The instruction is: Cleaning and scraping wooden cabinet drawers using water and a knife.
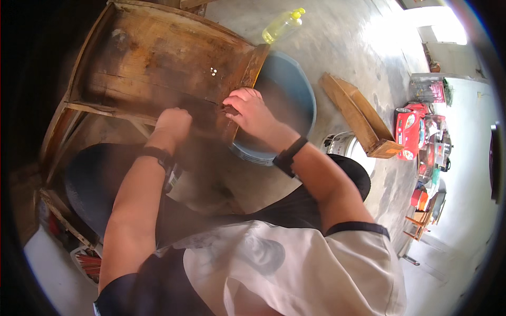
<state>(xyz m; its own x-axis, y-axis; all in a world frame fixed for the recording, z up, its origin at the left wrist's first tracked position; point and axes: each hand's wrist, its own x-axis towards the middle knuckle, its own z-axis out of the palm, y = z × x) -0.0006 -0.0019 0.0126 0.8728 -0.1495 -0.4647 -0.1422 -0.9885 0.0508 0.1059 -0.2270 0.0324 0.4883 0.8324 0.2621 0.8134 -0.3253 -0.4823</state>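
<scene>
In front of me is a worn wooden furniture piece (pixel 158 59) like a shallow tray with raised edges; its underlying frame shows at the left. Small white bits (pixel 213 71) lie on its stained board. My right hand (pixel 247 108) is curled over the wooden end rail (pixel 253 67), its fingers on the inner side. My left hand (pixel 174 124) is closed at the near edge of the board; whether it holds anything is hidden by blur and the hand itself. A blue plastic tub (pixel 290 79) stands on the floor just beyond the rail, partly beneath it.
A clear pump bottle with yellow-green liquid (pixel 281 27) stands beyond the tub. A wooden drawer-like piece (pixel 352 110) rests by a white round container (pixel 340 144) at the right. Farther right are a red toy car (pixel 409 132) and a small wooden stool (pixel 421 217).
</scene>
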